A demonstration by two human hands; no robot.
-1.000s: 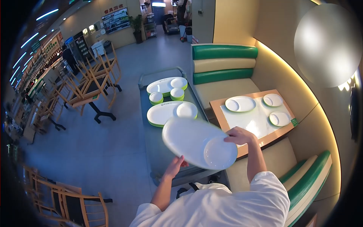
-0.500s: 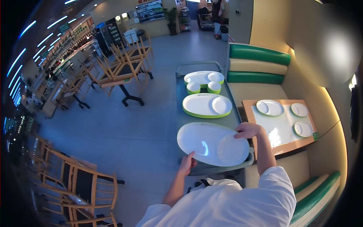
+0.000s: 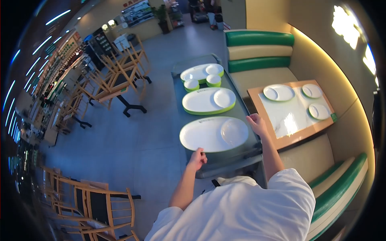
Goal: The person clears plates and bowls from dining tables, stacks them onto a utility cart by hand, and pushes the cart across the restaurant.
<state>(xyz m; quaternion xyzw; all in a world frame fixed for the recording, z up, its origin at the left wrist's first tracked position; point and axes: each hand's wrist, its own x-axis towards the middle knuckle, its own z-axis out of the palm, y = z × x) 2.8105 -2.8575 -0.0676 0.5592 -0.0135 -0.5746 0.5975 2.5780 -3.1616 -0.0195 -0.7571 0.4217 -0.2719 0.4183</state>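
Note:
A white oval plate (image 3: 207,134) with a green rim and a round compartment at its right end lies level over the near part of a grey cart (image 3: 225,160). My left hand (image 3: 197,159) is closed at its near rim, the thumb touching the edge. Just past the plate's right end, my right hand (image 3: 258,124) has its fingers curled together, seemingly off the rim. Beyond the plate sits a stack of similar oval plates (image 3: 201,100). Farther back are two stacks of small bowls (image 3: 191,84) and another oval plate stack (image 3: 197,73).
Right of the cart, a wood-edged table (image 3: 263,108) bears an oval plate (image 3: 283,93) and two smaller dishes (image 3: 319,111). Green and cream booth seats (image 3: 259,52) flank it. Wooden chairs (image 3: 94,201) stand at the lower left; others rest upturned on a table (image 3: 120,80).
The oval plate has moved forward, away from me, and lies flatter beside the middle stack. My right hand has slipped off its top to beyond the right end. The camera view has shifted.

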